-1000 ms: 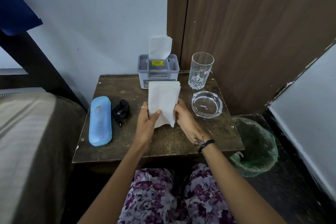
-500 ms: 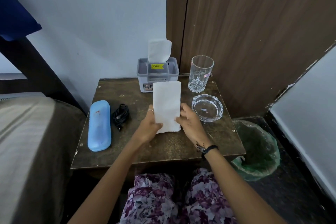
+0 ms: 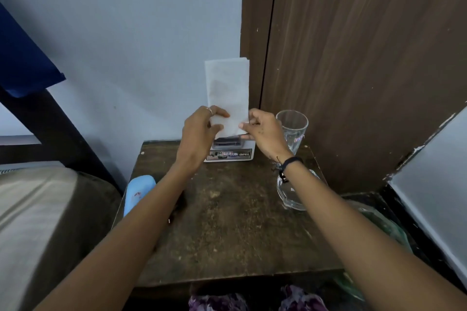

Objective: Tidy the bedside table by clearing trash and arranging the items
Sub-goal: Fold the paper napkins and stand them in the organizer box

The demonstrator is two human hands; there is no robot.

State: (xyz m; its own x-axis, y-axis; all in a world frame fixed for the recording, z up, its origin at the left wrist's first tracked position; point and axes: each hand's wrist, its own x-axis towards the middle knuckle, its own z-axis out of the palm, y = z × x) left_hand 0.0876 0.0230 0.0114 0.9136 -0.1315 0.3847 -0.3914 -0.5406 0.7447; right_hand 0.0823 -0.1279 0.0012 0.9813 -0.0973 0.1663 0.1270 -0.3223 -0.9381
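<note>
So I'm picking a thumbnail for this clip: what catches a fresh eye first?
The folded white tissue, held upright by its lower end between the left hand and right hand, above the tissue box at the table's back edge. Next, the clear drinking glass just right of the hands, against the dark wooden door.

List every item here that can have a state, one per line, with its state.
Folded tissue: upright, held over the dispenser.
Left hand: pinching the tissue's lower left edge.
Right hand: pinching its lower right edge.
Tissue dispenser: top hidden behind the hands.
Drinking glass: upright, empty.
Glass ashtray: looks empty.
Blue case: closed.
</note>
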